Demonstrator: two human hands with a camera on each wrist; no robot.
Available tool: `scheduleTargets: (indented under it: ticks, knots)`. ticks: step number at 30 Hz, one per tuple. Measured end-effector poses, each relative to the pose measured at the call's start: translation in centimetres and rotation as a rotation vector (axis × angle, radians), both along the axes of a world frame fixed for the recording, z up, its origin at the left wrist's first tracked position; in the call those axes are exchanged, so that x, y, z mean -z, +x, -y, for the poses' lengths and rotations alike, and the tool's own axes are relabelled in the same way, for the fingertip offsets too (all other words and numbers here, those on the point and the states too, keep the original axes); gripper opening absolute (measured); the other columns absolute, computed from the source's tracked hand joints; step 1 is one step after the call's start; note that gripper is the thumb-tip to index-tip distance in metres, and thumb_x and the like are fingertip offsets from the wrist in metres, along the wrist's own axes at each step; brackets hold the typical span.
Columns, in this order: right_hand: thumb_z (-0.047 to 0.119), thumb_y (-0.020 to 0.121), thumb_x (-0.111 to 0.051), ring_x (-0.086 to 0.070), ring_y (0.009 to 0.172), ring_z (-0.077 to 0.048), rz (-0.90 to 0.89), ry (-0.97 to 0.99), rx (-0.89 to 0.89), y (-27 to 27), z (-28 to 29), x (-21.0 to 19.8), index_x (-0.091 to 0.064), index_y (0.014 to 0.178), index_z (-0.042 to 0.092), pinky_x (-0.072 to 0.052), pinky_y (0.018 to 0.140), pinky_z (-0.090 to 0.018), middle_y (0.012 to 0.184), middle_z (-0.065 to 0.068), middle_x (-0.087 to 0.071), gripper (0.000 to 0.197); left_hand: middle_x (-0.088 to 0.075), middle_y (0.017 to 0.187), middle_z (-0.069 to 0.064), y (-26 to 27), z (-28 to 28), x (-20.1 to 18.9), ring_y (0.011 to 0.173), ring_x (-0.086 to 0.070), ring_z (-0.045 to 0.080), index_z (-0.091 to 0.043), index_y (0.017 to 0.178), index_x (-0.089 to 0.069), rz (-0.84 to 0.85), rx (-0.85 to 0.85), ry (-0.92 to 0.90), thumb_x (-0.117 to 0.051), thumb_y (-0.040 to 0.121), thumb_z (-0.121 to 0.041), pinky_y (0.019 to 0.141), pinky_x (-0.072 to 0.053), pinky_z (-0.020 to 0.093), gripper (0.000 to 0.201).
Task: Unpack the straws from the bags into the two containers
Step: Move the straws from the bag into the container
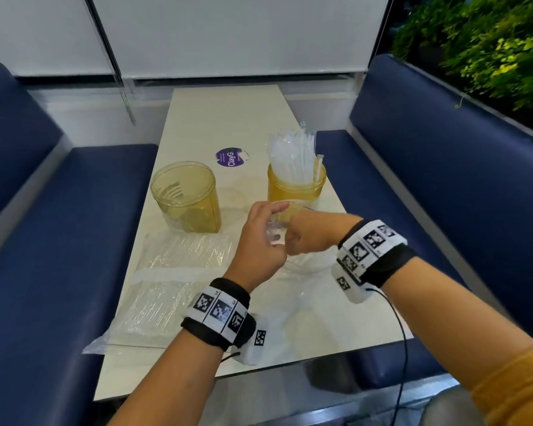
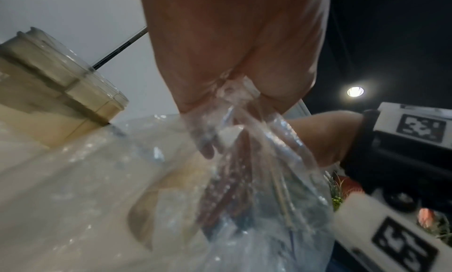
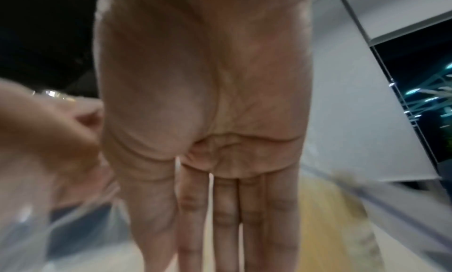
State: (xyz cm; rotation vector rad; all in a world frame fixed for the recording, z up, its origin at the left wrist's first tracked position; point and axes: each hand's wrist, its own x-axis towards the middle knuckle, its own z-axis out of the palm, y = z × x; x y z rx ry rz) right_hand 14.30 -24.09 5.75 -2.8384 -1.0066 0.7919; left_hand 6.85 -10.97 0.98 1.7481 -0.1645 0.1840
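My left hand [image 1: 259, 241] hovers over the middle of the table and pinches the gathered top of a clear plastic bag [image 1: 276, 233]. In the left wrist view its curled fingers [image 2: 276, 86] clamp the bag [image 2: 244, 179], which hangs down crumpled. My right hand [image 1: 308, 235] is right beside it. The right wrist view shows its fingers [image 3: 225, 218] straight, and whether they touch the bag [image 3: 73, 228] I cannot tell. The right yellow container [image 1: 296, 192] holds several wrapped straws [image 1: 293, 155]. The left yellow container [image 1: 185, 198] holds no straws. Two full straw bags [image 1: 179, 256] [image 1: 154, 309] lie front left.
The cream table [image 1: 228, 118] is narrow, with blue benches [image 1: 59, 241] [image 1: 443, 179] on both sides. A purple sticker [image 1: 232, 158] lies between the containers. Loose clear plastic [image 1: 308, 302] lies at the front right, under my right wrist. Green plants [image 1: 490, 41] stand at the far right.
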Motion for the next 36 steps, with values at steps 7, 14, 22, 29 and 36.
scheduleTargets:
  ticks: [7, 14, 22, 29, 36]
  knots:
    - [0.041, 0.1, -0.047, -0.063, 0.106, -0.03, 0.109, -0.324, -0.01, -1.1, 0.5, 5.1, -0.061, 0.124, 0.013, -0.049, 0.084, -0.035, 0.121, -0.008, -0.063, 0.04, -0.045, 0.13, -0.001, -0.2, -0.1, 0.8, 0.111, -0.065, 0.016, -0.017, 0.136, -0.055, -0.016, -0.004, 0.016, -0.051, 0.068, 0.025, 0.085, -0.058, 0.027, 0.08]
    - [0.031, 0.1, -0.047, -0.06, 0.097, -0.029, 0.19, -0.118, -0.136, -1.9, 1.1, 5.6, -0.068, 0.106, 0.014, -0.04, 0.071, -0.032, 0.11, -0.007, -0.061, 0.027, -0.043, 0.125, -0.006, -0.1, -0.4, 1.2, 0.112, -0.065, 0.018, -0.025, 0.133, -0.052, 0.036, -0.097, -0.02, -0.049, 0.071, 0.025, 0.087, -0.058, 0.027, 0.08]
    - [0.041, 0.086, -0.068, -0.061, 0.091, -0.032, -0.014, -0.265, -0.059, -2.2, 1.0, 4.6, -0.061, 0.107, 0.017, -0.051, 0.078, -0.038, 0.096, -0.005, -0.061, 0.033, -0.04, 0.132, -0.006, -0.4, -0.1, 0.6, 0.115, -0.062, 0.017, -0.017, 0.139, -0.05, 0.122, -0.049, 0.082, -0.051, 0.07, 0.024, 0.092, -0.057, 0.026, 0.081]
    - [0.016, 0.094, -0.06, -0.063, 0.097, -0.03, 0.116, -0.48, -0.126, -2.9, 0.1, 4.2, -0.061, 0.12, 0.006, -0.043, 0.073, -0.031, 0.115, -0.01, -0.065, 0.028, -0.039, 0.136, -0.006, -0.1, -0.1, 0.3, 0.12, -0.059, 0.023, -0.02, 0.142, -0.051, 0.109, 0.047, 0.147, -0.05, 0.067, 0.013, 0.09, -0.057, 0.026, 0.082]
    - [0.025, 0.091, -0.066, -0.056, 0.081, -0.02, 0.35, -0.514, -0.113, -2.7, -0.5, -0.7, -0.064, 0.112, 0.012, -0.045, 0.072, -0.029, 0.089, -0.001, -0.057, 0.025, -0.04, 0.136, -0.007, -0.6, -0.2, 0.8, 0.121, -0.053, 0.014, -0.02, 0.142, -0.047, -0.008, 0.112, 0.423, -0.083, 0.069, -0.026, 0.105, -0.048, 0.034, 0.081]
